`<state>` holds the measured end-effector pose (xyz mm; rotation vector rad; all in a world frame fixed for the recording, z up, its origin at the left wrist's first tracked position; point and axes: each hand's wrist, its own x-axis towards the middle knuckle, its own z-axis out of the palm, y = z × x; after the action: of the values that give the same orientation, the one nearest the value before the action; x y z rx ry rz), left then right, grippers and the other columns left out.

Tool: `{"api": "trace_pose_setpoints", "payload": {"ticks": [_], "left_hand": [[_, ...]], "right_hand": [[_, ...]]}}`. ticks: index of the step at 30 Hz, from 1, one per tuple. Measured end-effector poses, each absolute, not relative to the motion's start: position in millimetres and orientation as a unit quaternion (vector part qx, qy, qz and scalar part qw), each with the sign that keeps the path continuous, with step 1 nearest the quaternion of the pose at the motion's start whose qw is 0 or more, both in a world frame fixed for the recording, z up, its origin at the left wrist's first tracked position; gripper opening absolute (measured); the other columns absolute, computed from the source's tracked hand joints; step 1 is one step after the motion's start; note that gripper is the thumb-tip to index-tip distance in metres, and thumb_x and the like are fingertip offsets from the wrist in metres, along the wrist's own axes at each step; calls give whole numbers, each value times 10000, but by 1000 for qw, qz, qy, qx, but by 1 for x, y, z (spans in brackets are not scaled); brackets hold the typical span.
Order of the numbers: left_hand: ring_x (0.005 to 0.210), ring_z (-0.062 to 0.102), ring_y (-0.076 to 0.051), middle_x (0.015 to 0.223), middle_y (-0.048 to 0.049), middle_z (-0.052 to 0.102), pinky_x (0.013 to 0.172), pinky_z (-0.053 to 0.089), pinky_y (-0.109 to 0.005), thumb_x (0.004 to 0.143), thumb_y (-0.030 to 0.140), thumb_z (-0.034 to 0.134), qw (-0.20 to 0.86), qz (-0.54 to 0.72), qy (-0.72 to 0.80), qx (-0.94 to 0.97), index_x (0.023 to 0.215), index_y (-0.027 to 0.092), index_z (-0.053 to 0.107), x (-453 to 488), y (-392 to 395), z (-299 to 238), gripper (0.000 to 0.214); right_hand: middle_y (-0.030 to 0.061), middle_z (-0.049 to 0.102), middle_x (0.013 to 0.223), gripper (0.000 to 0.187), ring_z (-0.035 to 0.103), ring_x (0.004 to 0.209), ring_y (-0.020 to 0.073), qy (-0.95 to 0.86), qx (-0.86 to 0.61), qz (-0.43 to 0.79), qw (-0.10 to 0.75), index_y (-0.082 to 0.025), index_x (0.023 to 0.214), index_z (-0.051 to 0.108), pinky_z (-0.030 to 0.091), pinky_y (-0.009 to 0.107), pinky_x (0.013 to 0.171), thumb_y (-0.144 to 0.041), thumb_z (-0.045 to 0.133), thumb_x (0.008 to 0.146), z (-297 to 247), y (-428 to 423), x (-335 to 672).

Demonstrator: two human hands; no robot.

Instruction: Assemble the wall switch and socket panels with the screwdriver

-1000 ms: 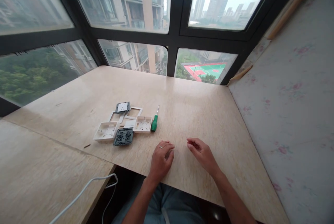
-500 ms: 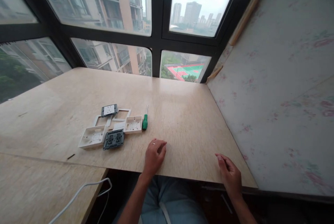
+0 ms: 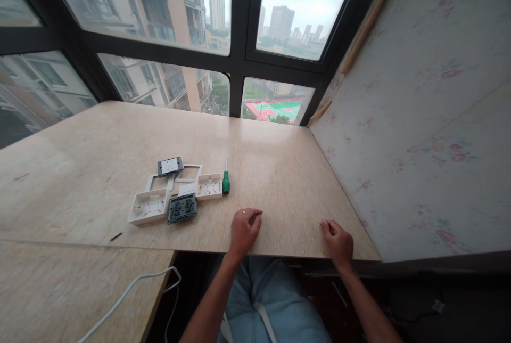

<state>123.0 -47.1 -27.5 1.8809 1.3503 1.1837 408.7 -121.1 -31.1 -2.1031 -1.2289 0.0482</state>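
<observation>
My left hand [image 3: 245,231] rests near the front edge of the tabletop, fingers curled and thumb close to the index fingertip, with nothing visible in them. Farther right, my right hand [image 3: 337,242] is closed in a loose fist by the same edge, and I see nothing in it. A green-handled screwdriver [image 3: 226,180] lies beyond my left hand, pointing to the window. Left of it are a small white wall box [image 3: 209,186], a larger white wall box [image 3: 148,207], a grey socket module [image 3: 182,209] back side up, and a socket module [image 3: 170,166] face up.
Two white cover frames [image 3: 190,166] lie among the parts. A small dark strip [image 3: 115,237] sits near the seam of the lower left surface, where a white cable [image 3: 131,283] runs over the edge. Windows stand behind; a flower-papered wall [image 3: 419,146] bounds the right.
My right hand has come left and its fingers have curled in more tightly. My left hand keeps much the same pose. The view has shifted slightly; the parts on the table lie as before.
</observation>
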Motion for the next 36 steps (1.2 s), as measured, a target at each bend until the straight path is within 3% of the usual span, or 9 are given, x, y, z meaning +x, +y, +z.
{"api": "trace_pose_setpoints", "payload": {"ticks": [9, 23, 36], "left_hand": [[890, 683, -235, 882, -55, 761, 887, 498, -421, 829, 143, 605, 283, 425, 509, 693, 873, 205, 734, 125, -48, -25, 149], [879, 673, -249, 873, -56, 757, 888, 465, -440, 834, 163, 603, 264, 395, 538, 696, 851, 202, 723, 132, -44, -18, 127], [896, 673, -244, 902, -46, 764, 895, 462, -430, 835, 186, 612, 275, 404, 560, 669, 870, 216, 729, 135, -42, -20, 126]], "right_hand": [[58, 620, 564, 489, 545, 524, 172, -460, -814, -27, 355, -157, 680, 676, 369, 269, 563, -554, 430, 825, -30, -123, 407], [53, 592, 551, 479, 512, 516, 164, -430, -825, -43, 364, -157, 678, 652, 358, 272, 568, -540, 416, 841, -31, -124, 407], [69, 624, 598, 500, 511, 537, 169, -466, -830, -20, 307, -160, 722, 683, 322, 275, 580, -532, 383, 870, -35, -125, 409]]}}
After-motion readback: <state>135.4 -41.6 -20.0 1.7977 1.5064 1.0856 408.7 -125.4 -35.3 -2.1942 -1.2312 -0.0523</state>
